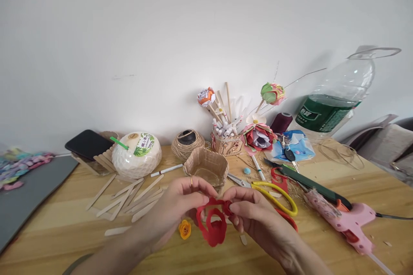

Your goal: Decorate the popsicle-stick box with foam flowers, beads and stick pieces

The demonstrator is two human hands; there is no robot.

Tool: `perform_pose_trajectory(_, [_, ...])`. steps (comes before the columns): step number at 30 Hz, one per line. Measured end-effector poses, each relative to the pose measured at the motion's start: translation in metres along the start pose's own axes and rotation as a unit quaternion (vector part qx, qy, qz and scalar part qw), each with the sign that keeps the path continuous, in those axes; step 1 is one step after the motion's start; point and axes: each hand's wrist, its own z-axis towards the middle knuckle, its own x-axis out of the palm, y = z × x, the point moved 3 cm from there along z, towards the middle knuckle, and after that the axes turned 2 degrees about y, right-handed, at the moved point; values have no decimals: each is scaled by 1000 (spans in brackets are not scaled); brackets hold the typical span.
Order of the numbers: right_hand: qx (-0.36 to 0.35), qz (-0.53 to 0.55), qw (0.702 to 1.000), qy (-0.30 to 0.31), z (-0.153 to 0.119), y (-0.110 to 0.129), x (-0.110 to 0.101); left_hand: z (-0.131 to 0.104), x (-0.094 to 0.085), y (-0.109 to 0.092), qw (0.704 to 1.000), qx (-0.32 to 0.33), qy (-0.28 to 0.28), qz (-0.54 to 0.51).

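Note:
A red spiral strip with a wavy edge (215, 237) hangs between my two hands, over the wooden table. My left hand (190, 200) pinches the strip's upper part between thumb and fingers. In my right hand (247, 208), thumb and fingers grip the strip's small rolled end. Below and left of the strip lies a small orange-yellow paper rose (185, 229). Just behind my hands stands an open box of craft sticks (206, 165). Yellow-handled scissors (274, 197) lie beyond my right hand, partly hidden.
Loose craft sticks (129, 197) lie at left, before a white coconut (137, 154) and a phone (88, 144). Twine (187, 144) and a flower holder (226, 142) stand behind. At right are a pink glue gun (353, 223), a green-handled tool (318, 187) and a large bottle (335, 99).

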Motion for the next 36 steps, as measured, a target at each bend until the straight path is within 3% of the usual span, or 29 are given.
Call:
perform_pose_trajectory(5, [1,-13,1000,-5,1,-2,-1,0,-1,-1,999,2,9,43])
perform_pose_trajectory(10, [4,-31,999,-17,2,-2,-1,-1,-4,-7,985,85,-24,146])
perform_pose_trajectory(14, [-17,-75,997,-15,2,-1,1,-5,0,-6,975,89,15,202])
perform_pose_trajectory(27, [-91,-173,979,-62,-1,3,1,-3,-4,-5,961,140,-15,238])
perform_pose_trajectory(36, [-181,-226,951,-109,-1,-2,-2,-5,1,2,914,216,-41,341])
